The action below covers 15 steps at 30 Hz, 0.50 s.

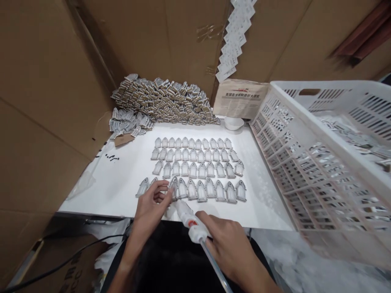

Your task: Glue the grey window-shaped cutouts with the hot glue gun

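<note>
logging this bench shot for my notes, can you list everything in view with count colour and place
arch-shaped metal pieces: several dozen, silver, four rows on the board
white board: one, centre
heap of pieces: too many to count, silver and tan, behind the rows
crate: one, white, right, more pieces inside
small dish: one, white, back of board
newspaper: one, against the cardboard
cardboard walls: brown, left and back
left hand: fingers on a front-row piece
right hand: holds the white applicator

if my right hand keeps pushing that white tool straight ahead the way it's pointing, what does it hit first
Most likely the arch-shaped piece in the front row, right at the nozzle tip of the white tool held by the right hand. The left hand pinches there too, so its fingertips could be met first; depth is unclear.
</note>
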Each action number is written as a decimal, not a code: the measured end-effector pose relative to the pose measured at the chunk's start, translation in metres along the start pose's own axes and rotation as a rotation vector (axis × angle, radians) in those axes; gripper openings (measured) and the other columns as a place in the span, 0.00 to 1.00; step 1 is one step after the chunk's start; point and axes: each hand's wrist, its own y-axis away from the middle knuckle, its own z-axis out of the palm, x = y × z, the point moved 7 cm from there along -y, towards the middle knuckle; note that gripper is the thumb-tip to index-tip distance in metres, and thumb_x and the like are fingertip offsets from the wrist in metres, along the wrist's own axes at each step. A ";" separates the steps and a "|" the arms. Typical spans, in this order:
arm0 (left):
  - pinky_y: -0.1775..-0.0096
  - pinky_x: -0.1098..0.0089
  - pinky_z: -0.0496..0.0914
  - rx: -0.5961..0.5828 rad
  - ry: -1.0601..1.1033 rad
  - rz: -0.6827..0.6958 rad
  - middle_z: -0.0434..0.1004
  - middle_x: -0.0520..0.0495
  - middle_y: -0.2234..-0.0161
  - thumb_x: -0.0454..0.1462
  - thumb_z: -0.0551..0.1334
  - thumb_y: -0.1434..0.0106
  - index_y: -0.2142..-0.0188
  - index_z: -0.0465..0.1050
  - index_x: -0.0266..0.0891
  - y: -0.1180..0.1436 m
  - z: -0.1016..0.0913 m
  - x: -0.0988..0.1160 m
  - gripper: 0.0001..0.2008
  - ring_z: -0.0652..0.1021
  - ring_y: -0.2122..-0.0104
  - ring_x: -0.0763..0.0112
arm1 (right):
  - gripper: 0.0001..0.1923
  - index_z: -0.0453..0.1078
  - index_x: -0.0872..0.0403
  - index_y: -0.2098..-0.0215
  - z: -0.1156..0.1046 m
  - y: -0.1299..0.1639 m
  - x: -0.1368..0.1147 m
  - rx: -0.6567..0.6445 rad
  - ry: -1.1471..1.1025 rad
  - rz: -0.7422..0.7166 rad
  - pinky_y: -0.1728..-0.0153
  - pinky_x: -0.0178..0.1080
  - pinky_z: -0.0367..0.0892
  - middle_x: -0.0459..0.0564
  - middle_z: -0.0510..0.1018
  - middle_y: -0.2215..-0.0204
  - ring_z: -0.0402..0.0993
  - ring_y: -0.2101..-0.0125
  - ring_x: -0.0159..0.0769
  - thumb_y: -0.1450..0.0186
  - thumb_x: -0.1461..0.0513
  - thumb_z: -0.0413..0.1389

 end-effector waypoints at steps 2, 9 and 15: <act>0.66 0.68 0.79 0.071 -0.056 0.009 0.81 0.49 0.62 0.55 0.70 0.37 0.52 0.77 0.43 -0.017 -0.020 0.002 0.23 0.82 0.70 0.67 | 0.11 0.73 0.48 0.51 -0.011 0.003 0.007 0.125 -0.056 -0.046 0.75 0.36 0.55 0.44 0.84 0.69 0.81 0.75 0.40 0.28 0.64 0.53; 0.72 0.69 0.73 0.144 -0.318 -0.062 0.83 0.48 0.66 0.48 0.68 0.38 0.52 0.78 0.40 -0.107 -0.082 -0.016 0.20 0.82 0.73 0.64 | 0.20 0.76 0.50 0.58 -0.057 0.020 0.111 0.624 -0.069 0.217 0.77 0.36 0.62 0.45 0.75 0.79 0.74 0.81 0.39 0.21 0.47 0.51; 0.58 0.60 0.78 -0.043 -0.520 -0.040 0.85 0.48 0.63 0.49 0.67 0.29 0.54 0.81 0.38 -0.126 -0.075 -0.032 0.17 0.84 0.66 0.65 | 0.29 0.80 0.51 0.59 -0.051 0.035 0.174 0.669 -0.052 0.490 0.75 0.40 0.70 0.52 0.81 0.76 0.80 0.76 0.45 0.24 0.39 0.49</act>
